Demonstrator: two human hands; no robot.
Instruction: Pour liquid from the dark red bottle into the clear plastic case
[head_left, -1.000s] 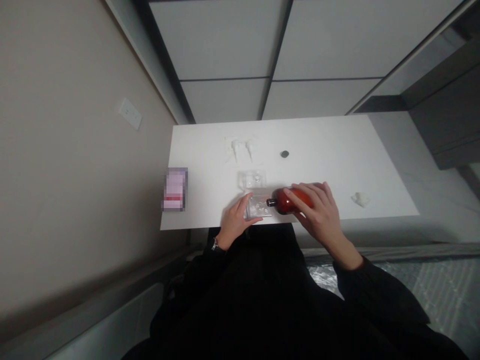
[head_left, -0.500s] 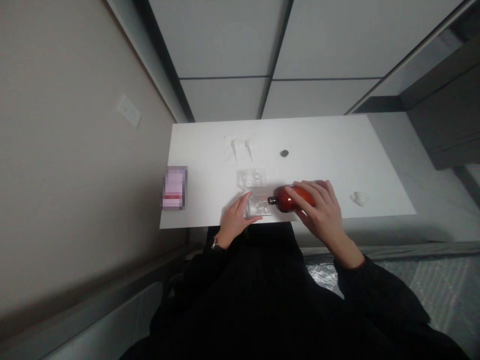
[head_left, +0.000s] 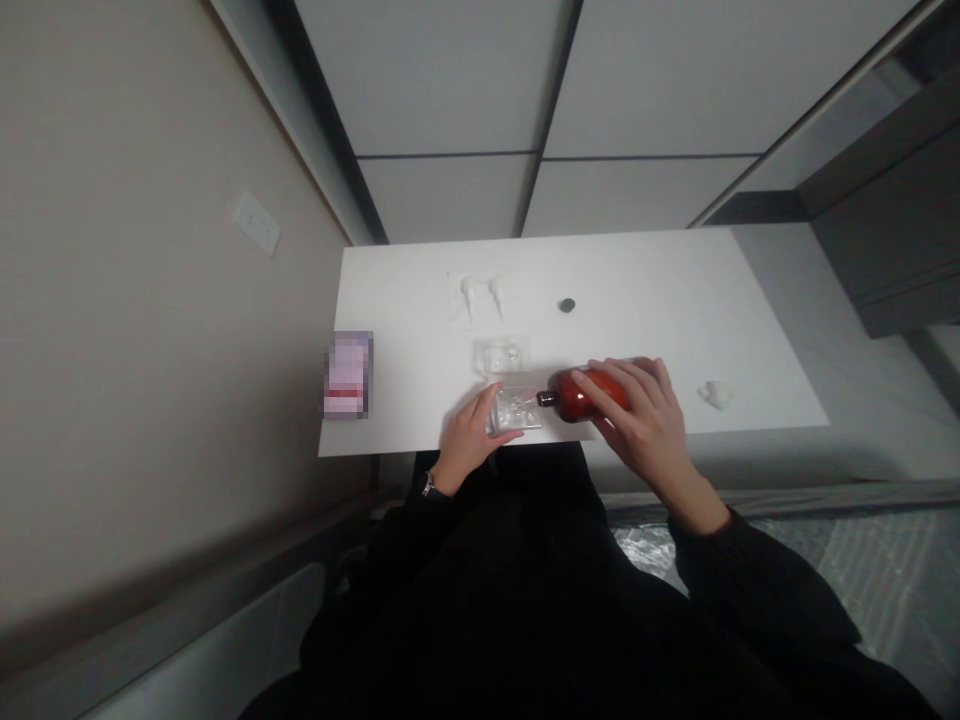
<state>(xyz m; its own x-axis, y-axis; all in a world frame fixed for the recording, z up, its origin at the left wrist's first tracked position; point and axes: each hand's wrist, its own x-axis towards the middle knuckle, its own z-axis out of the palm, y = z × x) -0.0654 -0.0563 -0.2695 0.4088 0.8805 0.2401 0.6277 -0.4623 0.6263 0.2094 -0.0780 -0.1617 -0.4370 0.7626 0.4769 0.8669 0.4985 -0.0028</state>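
Tipping amber bottle gripped in my right hand, neck at 9 o'clock toward clear container my left hand clasps; overshoot could spill.

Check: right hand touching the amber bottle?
Touching. Head view shows the right hand with fingers wrapped over the tipped amber bottle.

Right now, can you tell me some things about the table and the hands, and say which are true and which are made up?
1. The right hand holds a brown bottle tipped on its side. True.
2. The bottle's neck points toward the crumpled tissue. False: it points the other way, at the clear container.
3. The left hand touches the clear container. True.
4. The small dark cap sits on the bottle. False: it lies apart, farther back on the table.
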